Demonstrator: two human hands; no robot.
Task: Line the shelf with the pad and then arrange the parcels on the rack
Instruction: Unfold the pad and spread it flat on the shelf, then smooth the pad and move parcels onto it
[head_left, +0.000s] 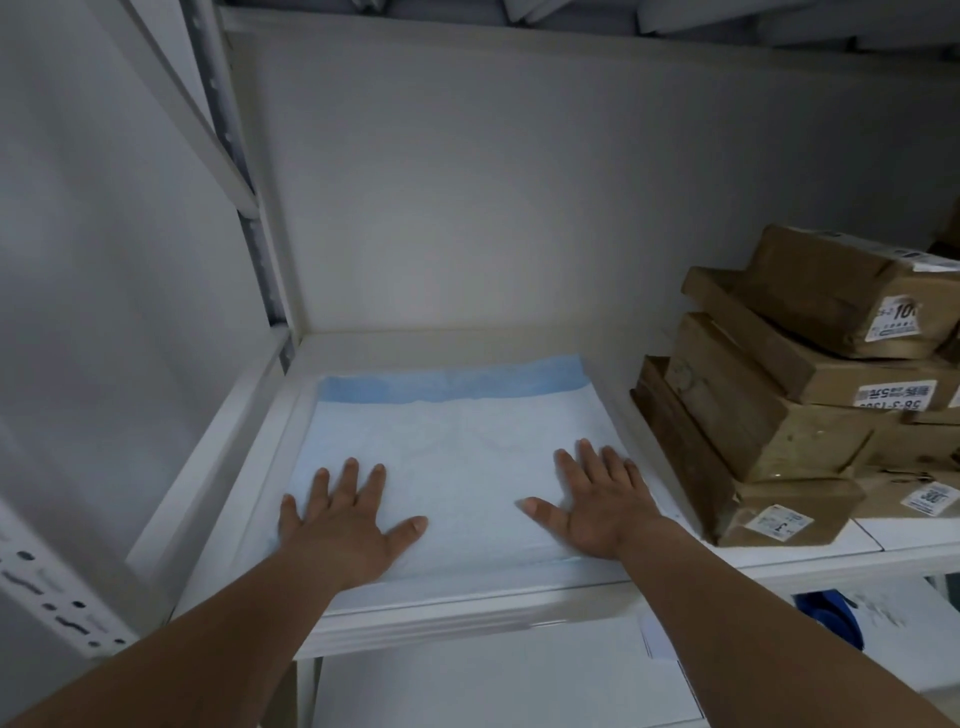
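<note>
Clearly the lining step is close to finished; the pad (457, 467), pale blue with a darker blue band along its far edge, lies flat on the white shelf (649, 410), filling the left bay from near the front lip almost to the back wall. Both hands lie on it palm down with fingers spread and straight; the left hand (345, 525) presses the near left part, the right hand (597, 504) presses the near right part, its outer fingers just at the pad's right edge. Neither hand pinches or curls round anything; I judge this a smoothing press to seat the sheet.

The parcels (789, 405), brown paper-wrapped boxes with white labels, sit in an untidy stack on the same shelf to the right, just beside the pad but not on it; at least 4 are visible, and some run out of view at the right. So 1 part looks nearly done, and arranging the parcels on the rack is still to come.
</note>
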